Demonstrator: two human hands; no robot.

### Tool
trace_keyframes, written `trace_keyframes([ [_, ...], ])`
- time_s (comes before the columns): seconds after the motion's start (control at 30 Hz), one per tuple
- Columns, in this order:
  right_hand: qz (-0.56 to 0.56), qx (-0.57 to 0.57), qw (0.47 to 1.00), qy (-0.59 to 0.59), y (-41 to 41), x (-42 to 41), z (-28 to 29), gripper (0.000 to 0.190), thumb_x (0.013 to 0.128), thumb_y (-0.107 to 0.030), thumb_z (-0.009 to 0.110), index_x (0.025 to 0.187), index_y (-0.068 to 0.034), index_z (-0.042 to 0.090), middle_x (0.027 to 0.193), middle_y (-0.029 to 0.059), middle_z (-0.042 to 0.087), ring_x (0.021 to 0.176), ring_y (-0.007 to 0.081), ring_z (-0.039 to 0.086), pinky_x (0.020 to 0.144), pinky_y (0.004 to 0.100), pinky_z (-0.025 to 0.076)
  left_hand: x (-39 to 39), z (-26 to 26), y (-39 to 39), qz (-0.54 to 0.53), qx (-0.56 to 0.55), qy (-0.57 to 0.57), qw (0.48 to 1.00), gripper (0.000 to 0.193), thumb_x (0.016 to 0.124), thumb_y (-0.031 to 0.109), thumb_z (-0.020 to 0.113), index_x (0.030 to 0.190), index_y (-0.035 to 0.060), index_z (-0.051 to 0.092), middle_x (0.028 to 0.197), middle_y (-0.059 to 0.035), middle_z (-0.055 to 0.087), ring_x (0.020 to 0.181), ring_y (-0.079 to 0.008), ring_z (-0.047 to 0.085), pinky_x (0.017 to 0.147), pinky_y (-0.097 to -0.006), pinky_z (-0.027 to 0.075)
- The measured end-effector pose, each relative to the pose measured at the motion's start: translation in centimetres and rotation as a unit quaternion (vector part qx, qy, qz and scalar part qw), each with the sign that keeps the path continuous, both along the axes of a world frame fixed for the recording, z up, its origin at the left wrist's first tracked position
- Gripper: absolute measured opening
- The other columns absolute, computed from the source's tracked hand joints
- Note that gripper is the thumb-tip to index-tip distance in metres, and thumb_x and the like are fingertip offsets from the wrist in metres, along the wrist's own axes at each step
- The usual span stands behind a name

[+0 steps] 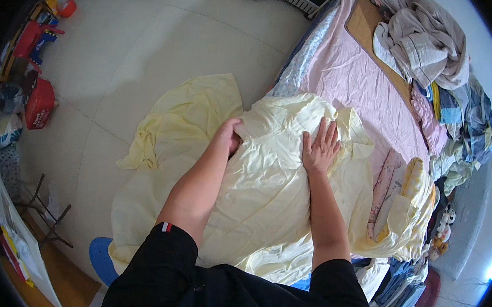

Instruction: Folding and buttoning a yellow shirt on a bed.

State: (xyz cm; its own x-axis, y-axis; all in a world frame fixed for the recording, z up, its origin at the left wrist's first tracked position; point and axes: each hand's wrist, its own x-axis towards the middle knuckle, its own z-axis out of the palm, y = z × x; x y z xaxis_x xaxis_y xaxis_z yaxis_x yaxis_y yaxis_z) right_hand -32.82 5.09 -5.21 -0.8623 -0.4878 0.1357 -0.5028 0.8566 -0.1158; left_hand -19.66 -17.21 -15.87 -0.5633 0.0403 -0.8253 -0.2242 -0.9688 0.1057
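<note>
A large, wrinkled pale yellow cloth (270,176) is spread before me over a raised surface, and its left part hangs down on the floor side. My left hand (229,135) grips a fold of it, with the fingers curled under the edge and partly hidden. To the right, my right hand (321,148) presses flat on the cloth, palm down and fingers slightly apart. Close by on the right lies a folded yellow-and-white patterned cloth (411,208), beside a pink floral fabric (384,189).
Beyond the cloth stretches a bed with a pink sheet (358,76) and a brown mat (366,25). Crumpled beige bedding (429,42) and other clothes pile along its right side. Folded jeans (403,293) lie at lower right. A red container (39,104) stands on the tiled floor at left.
</note>
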Motion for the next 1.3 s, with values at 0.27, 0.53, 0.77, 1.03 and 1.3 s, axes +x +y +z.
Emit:
trace_keyframes([
  [0.27, -0.001, -0.005, 1.0, 0.01, 0.3, 0.0, 0.0, 0.07, 0.088, -0.051, 0.046, 0.146, -0.017, 0.028, 0.148, 0.0201, 0.026, 0.136, 0.038, 0.026, 0.108, 0.0576, 0.017, 2.4, 3.9, -11.4, 0.359, -0.14, 0.095, 0.918, 0.026, 0.086, 0.008, 0.05, 0.108, -0.0044, 0.054, 0.117, -0.0176, 0.058, 0.109, -0.0322, 0.056, 0.098, -0.048, 0.045],
  [0.53, 0.002, -0.019, 1.0, 0.015, 0.3, -0.1, 0.2, 0.069, 0.088, -0.051, 0.046, 0.145, -0.016, 0.029, 0.148, 0.0198, 0.027, 0.136, 0.0376, 0.027, 0.109, 0.0572, 0.016, 6.3, 10.1, -20.2, 0.361, -0.288, 0.107, 0.881, 0.024, 0.083, 0.005, 0.055, 0.106, -0.0017, 0.057, 0.109, -0.0135, 0.062, 0.103, -0.0273, 0.06, 0.094, -0.0401, 0.049],
  [0.77, -0.011, 0.018, 1.0, 0.014, 0.1, 0.0, 0.0, 0.069, 0.088, -0.053, 0.043, 0.146, -0.02, 0.027, 0.151, 0.0146, 0.023, 0.138, 0.0317, 0.023, 0.11, 0.0544, 0.016, 7.9, 16.1, -20.2, 0.36, -0.373, 0.154, 0.841, 0.028, 0.08, 0.001, 0.056, 0.108, -0.0003, 0.054, 0.105, -0.0116, 0.061, 0.099, -0.0261, 0.061, 0.09, -0.0373, 0.049],
  [1.03, -0.045, 0.042, 0.997, -0.048, 1.3, 0.0, 0.8, 0.071, 0.088, -0.054, 0.045, 0.146, -0.019, 0.026, 0.151, 0.0158, 0.022, 0.139, 0.0314, 0.021, 0.11, 0.0563, 0.016, 5.7, 30.2, -1.3, 0.104, -0.746, 0.182, 0.632, 0.037, 0.081, -0.002, 0.057, 0.118, -0.0011, 0.054, 0.108, -0.01, 0.062, 0.1, -0.0183, 0.059, 0.088, -0.0339, 0.047],
  [1.3, -0.106, -0.388, 0.885, -0.234, 10.9, 3.6, 5.4, 0.044, 0.09, -0.027, 0.057, 0.126, -0.003, 0.052, 0.116, 0.0143, 0.059, 0.101, 0.0246, 0.058, 0.086, 0.0368, 0.046, 12.0, 18.9, 16.3, -0.256, -0.829, 0.306, 0.392, 0.048, 0.071, 0.001, 0.062, 0.118, 0.0071, 0.054, 0.133, -0.0155, 0.046, 0.122, -0.0374, 0.043, 0.1, -0.0462, 0.036],
])
